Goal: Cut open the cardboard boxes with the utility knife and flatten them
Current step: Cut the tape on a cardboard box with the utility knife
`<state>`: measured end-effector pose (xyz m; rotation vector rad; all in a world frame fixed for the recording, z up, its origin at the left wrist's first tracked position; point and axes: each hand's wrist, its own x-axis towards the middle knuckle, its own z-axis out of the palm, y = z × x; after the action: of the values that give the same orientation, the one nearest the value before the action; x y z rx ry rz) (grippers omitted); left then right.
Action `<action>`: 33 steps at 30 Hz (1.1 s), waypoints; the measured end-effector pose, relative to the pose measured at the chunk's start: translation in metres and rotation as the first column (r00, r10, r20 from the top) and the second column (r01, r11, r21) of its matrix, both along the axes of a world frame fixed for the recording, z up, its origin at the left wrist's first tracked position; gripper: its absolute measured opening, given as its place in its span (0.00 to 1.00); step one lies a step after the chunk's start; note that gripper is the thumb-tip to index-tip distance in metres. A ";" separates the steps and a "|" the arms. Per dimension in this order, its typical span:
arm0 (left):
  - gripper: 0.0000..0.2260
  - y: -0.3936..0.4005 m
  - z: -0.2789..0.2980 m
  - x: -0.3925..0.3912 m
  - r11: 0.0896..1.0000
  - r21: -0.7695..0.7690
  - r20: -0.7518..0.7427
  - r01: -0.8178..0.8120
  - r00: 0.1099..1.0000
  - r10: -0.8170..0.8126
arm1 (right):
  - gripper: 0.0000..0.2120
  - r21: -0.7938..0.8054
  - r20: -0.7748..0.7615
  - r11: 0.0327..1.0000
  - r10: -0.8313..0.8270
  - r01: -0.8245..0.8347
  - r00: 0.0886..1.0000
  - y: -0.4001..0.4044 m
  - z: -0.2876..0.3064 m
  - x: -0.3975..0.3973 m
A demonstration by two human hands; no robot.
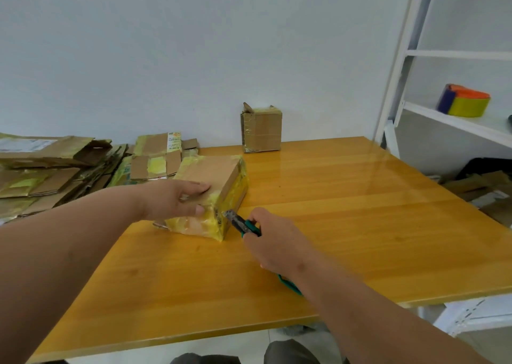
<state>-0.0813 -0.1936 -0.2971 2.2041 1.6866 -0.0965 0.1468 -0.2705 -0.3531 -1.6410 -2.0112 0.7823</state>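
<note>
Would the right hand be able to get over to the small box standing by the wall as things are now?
Probably yes: bare table lies between the right hand and the small box, though it grips the utility knife.

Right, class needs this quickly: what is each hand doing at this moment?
Left hand: open, flat, pressing on the taped box.
Right hand: closed round the utility knife, blade end at the box's corner.

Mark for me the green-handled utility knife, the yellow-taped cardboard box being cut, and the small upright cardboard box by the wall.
green-handled utility knife (240,223): head view, metal blade housing.
yellow-taped cardboard box (213,171): head view, bare top face.
small upright cardboard box (262,132): head view, front face.
</note>
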 end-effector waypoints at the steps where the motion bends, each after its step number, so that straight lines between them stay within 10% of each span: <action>1: 0.32 0.001 0.000 0.004 0.998 0.055 -0.026 0.009 1.000 -0.008 | 0.04 0.028 -0.002 1.000 -0.015 0.015 1.000 0.001 -0.001 0.000; 9: 0.27 0.012 0.001 0.036 0.959 0.284 -0.212 0.019 0.976 0.043 | 0.02 0.280 0.085 0.956 -0.116 0.088 0.990 0.004 0.009 0.014; 17: 0.34 0.017 -0.025 0.047 0.992 0.130 0.055 -0.002 0.998 -0.005 | 0.04 0.301 0.130 0.950 -0.123 0.079 0.984 0.018 0.003 0.016; 33: 0.31 0.041 -0.011 0.057 0.970 0.230 -0.088 0.074 0.995 -0.054 | 0.09 0.344 0.150 0.931 -0.184 0.123 0.971 0.025 0.005 0.017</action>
<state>-0.0244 -0.1525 -0.3084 2.4577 1.7484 -0.0044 0.1638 -0.2456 -0.3481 -1.6877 -1.9711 0.2258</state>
